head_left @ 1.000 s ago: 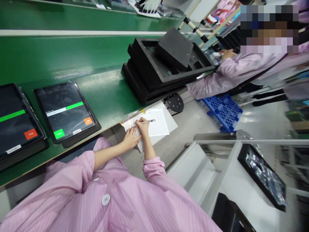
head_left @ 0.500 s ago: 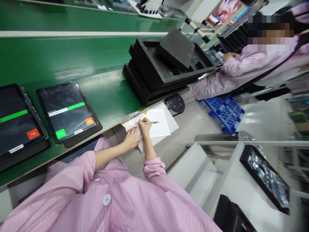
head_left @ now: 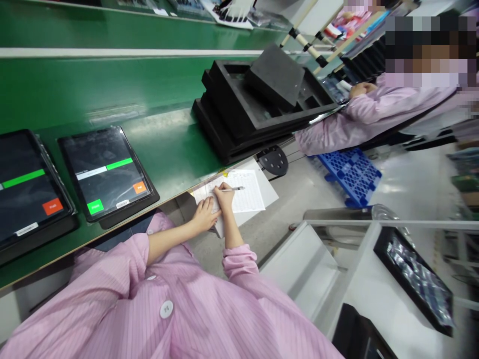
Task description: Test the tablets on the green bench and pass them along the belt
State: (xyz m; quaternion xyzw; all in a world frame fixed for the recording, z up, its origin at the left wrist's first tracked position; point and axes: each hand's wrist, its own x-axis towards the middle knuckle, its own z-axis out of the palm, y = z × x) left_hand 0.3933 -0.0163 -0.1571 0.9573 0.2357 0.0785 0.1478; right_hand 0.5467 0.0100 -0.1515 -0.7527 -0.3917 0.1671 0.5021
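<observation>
Picking the stack of black trays (head_left: 232, 107) as my landmark: the printed sheet (head_left: 249, 192) is on the near side of it, lying on a white board (head_left: 268, 190) that pokes out past the edge of the green worktop (head_left: 168, 159). The right hand (head_left: 224, 198) is on that sheet, its grip pinching a slim pen (head_left: 238, 188), though I can't make out any writing. The left hand (head_left: 204, 214) rests palm down right beside it, touching the paper, fingers loosely spread and not clamped on anything I can see. Left of the stack, well apart from it, are two tablets: the nearer tablet (head_left: 101, 152) has green and orange buttons lit up, the farther tablet (head_left: 18, 154) is cut off by the frame. A black slab (head_left: 277, 75) lies tilted across the top of the stack. To its right there's a co-worker in pink (head_left: 374, 114), and a blue pallet (head_left: 354, 174) sits on the floor below that side.
</observation>
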